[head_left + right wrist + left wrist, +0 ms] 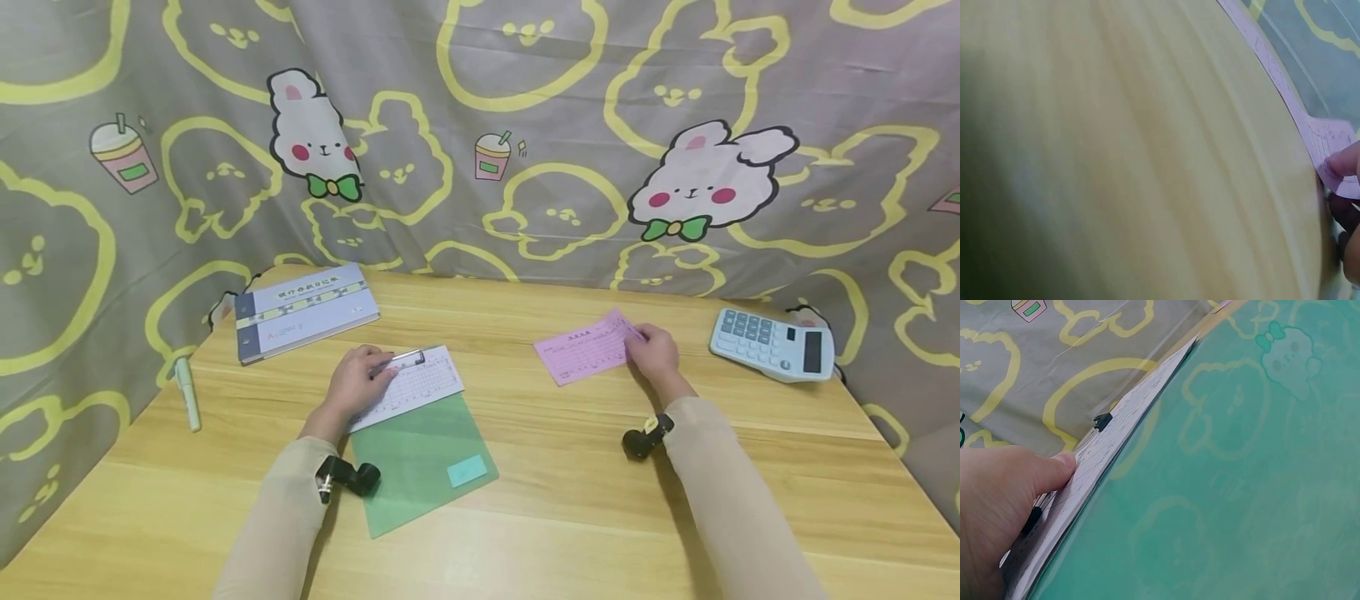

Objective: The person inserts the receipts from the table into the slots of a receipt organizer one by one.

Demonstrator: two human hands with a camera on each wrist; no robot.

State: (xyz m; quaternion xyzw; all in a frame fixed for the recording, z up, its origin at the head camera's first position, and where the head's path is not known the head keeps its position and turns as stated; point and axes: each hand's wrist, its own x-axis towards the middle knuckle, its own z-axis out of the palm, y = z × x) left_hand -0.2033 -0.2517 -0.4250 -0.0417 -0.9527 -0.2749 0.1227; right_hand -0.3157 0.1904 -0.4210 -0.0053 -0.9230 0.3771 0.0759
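Observation:
On the left of the table lies a green clipboard [420, 467] with a pale blue label and a metal clip [405, 362] near its far edge. White grid-printed sheets [420, 387] lie at its clip end. My left hand [358, 385] grips the clipboard at the clip, thumb [1054, 472] over the sheets; its other fingers are mostly hidden in the left wrist view. To the right, my right hand [654, 354] pinches the right end of a pink printed slip [581, 350]. That held corner is bent up in the right wrist view, where the hand [1347, 206] is partly cut off.
A blue-grey account book [311, 308] lies at the back left, and a pale green capped pen [187, 394] near the left edge. A light blue calculator [772, 343] stands at the far right. Behind the table hangs a patterned curtain [540, 225].

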